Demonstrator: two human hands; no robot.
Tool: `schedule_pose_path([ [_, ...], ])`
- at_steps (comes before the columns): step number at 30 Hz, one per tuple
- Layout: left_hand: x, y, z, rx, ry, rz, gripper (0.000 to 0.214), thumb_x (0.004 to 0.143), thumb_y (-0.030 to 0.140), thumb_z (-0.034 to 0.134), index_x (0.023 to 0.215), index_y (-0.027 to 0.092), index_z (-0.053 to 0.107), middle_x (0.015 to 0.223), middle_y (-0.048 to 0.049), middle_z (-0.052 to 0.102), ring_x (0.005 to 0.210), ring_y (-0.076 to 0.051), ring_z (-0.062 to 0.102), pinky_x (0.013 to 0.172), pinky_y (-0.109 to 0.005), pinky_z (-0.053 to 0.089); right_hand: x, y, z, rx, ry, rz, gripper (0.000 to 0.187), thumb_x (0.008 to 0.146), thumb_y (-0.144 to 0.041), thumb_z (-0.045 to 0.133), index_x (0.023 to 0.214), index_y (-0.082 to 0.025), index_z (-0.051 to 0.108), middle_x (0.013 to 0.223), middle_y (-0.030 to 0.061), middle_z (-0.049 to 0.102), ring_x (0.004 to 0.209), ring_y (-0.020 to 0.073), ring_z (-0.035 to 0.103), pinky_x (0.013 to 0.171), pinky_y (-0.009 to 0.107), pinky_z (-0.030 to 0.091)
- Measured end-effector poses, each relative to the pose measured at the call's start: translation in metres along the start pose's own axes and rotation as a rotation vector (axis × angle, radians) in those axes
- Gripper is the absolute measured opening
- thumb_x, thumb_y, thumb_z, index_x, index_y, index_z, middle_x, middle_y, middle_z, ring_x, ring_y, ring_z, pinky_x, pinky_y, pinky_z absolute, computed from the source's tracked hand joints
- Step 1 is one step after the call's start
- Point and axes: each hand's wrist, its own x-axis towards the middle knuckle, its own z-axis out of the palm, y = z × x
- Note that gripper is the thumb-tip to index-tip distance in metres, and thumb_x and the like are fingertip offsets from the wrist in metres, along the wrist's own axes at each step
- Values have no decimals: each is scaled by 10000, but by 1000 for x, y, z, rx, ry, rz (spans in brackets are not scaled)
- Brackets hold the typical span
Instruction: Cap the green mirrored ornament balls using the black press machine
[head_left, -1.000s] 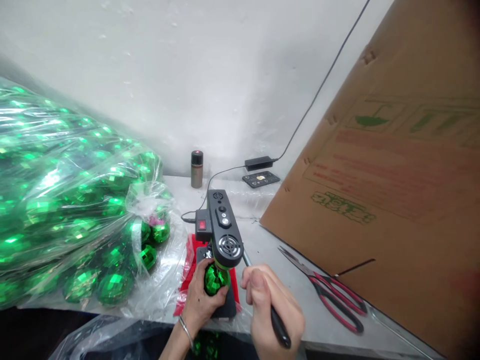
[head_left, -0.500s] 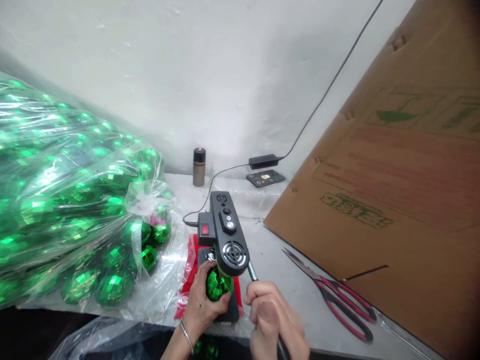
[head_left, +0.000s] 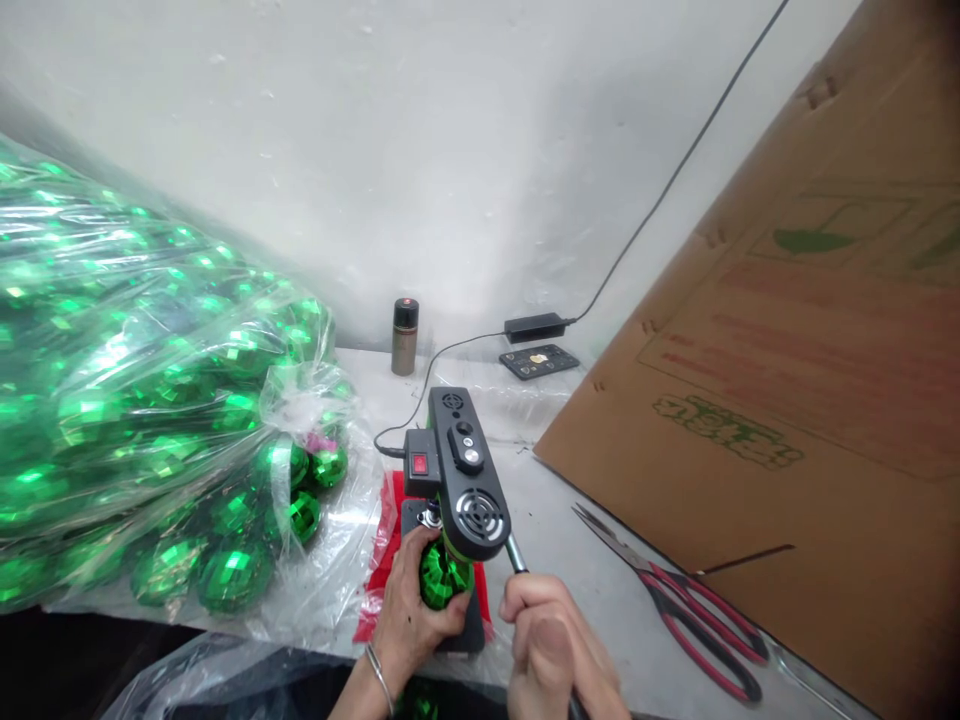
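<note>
Pressing step: left hand [head_left: 411,600] cups green faceted ball [head_left: 442,578] under black press machine [head_left: 461,478], near centre; right hand [head_left: 551,650] fists lever handle [head_left: 516,555]. Next likely needs steady lever pull, ball kept seated.

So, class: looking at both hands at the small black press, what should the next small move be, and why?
Probably pull the lever a little further down. The left hand holds a green ball seated under the black press head, and the right hand is wrapped round the lever, so the ball looks lined up for pressing.
</note>
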Motion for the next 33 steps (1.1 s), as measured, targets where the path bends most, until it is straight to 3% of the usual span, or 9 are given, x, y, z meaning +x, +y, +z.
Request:
schedule_pose_path([
  [11, -2, -5, 4, -25, 12, 6, 665, 703, 301, 799, 1346, 186, 675, 1313, -162, 774, 1211, -382, 778, 1086, -580, 654, -2, -2, 2, -55, 19, 29, 513, 1169, -295, 495, 664, -213, 456, 670, -32, 540, 574, 100, 494, 588, 282, 350],
  [25, 0, -6, 6, -59, 13, -1, 663, 695, 322, 792, 1334, 191, 672, 1321, -169, 772, 1221, -387, 773, 1095, -600, 640, -5, 8, -1, -42, 22, 7, 537, 1184, -343, 457, 661, -218, 459, 668, -28, 574, 546, 98, 505, 572, 281, 365],
  [31, -1, -9, 9, -35, 16, -1, 686, 700, 319, 794, 1359, 187, 661, 1323, -175, 771, 1239, -396, 768, 1106, -609, 634, 1, 24, -6, -17, -32, -175, 519, 1151, -305, 505, 640, -220, 473, 632, -29, 565, 502, 91, 510, 505, 271, 346],
  [33, -1, -9, 10, -32, 27, -2, 683, 692, 317, 794, 1350, 182, 667, 1321, -181, 773, 1240, -402, 768, 1105, -616, 633, 2, 26, -7, -22, -38, -172, 515, 1152, -303, 501, 645, -217, 471, 630, -33, 562, 509, 89, 519, 505, 263, 342],
])
